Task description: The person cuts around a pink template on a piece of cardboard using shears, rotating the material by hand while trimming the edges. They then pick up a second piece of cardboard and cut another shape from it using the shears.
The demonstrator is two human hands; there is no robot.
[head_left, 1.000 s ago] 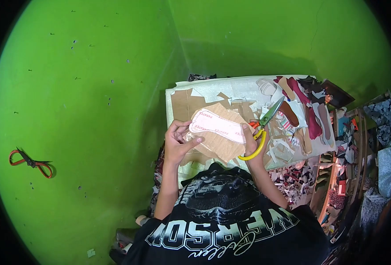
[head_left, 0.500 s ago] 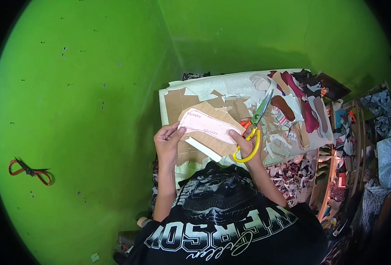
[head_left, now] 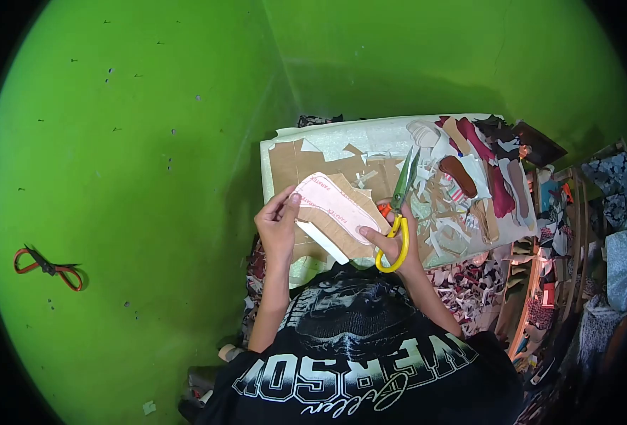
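A pale pink, sole-shaped piece (head_left: 336, 205) printed with red lettering lies over a ragged brown cardboard piece (head_left: 342, 232). My left hand (head_left: 278, 221) pinches their left end between thumb and fingers. At the right end, my right hand (head_left: 393, 244) has its thumb pressed on the pink piece, with the other fingers mostly hidden behind. That hand also carries scissors (head_left: 403, 185), with one yellow and one orange handle, blades pointing up and away from me. A white strip (head_left: 322, 242) shows along the cardboard's lower edge.
The pale worktable (head_left: 349, 132) bears brown cardboard sheets (head_left: 285, 163) and paper scraps. A brown sole (head_left: 457, 177) and maroon pieces (head_left: 501, 191) lie at its right. Scraps heap below it (head_left: 469, 290), near a cluttered shelf (head_left: 533, 304). Red-handled scissors (head_left: 48, 268) hang on the green wall.
The pink piece and cardboard have tilted, their right end dropping lower. The scissors have turned more upright. Both hands keep their hold, and the whole view has shifted slightly.
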